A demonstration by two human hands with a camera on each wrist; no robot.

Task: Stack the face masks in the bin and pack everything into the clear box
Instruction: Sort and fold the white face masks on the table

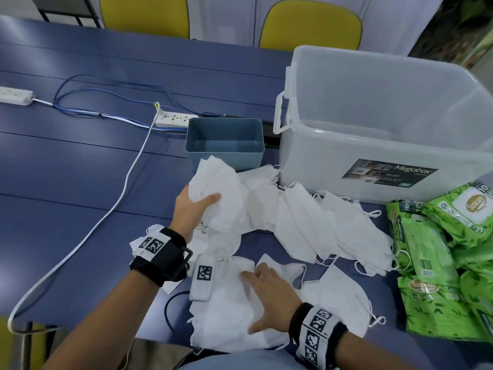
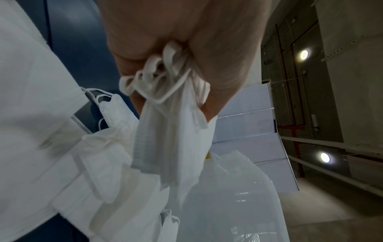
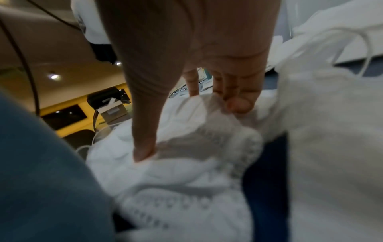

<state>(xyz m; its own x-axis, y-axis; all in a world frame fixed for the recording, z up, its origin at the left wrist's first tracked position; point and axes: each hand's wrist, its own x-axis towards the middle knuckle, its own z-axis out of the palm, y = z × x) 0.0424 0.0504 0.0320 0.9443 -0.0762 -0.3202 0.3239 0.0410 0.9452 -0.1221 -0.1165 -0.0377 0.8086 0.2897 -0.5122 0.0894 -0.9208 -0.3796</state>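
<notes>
Many white face masks [image 1: 320, 225] lie scattered across the blue table [image 1: 80, 169]. My left hand [image 1: 197, 204] grips a bunch of masks [image 1: 221, 188] lifted just in front of the empty blue-grey bin [image 1: 225, 141]. In the left wrist view the left hand [image 2: 186, 49] clamps the bunch of masks [image 2: 170, 131] with its ear loops bunched at the palm. My right hand [image 1: 266, 289] lies flat with spread fingers on a mask [image 1: 226, 311] near the table's front edge; the fingers [image 3: 238, 104] press the mask [image 3: 186, 163]. The clear box [image 1: 373, 124] stands empty at the right.
Green wet-wipe packs [image 1: 440, 263] are piled at the right edge. A small white device with a marker tag [image 1: 202, 279] lies by the near masks. Two power strips [image 1: 176, 120] and cables [image 1: 106, 209] cross the left table. Yellow chairs [image 1: 309, 25] stand behind.
</notes>
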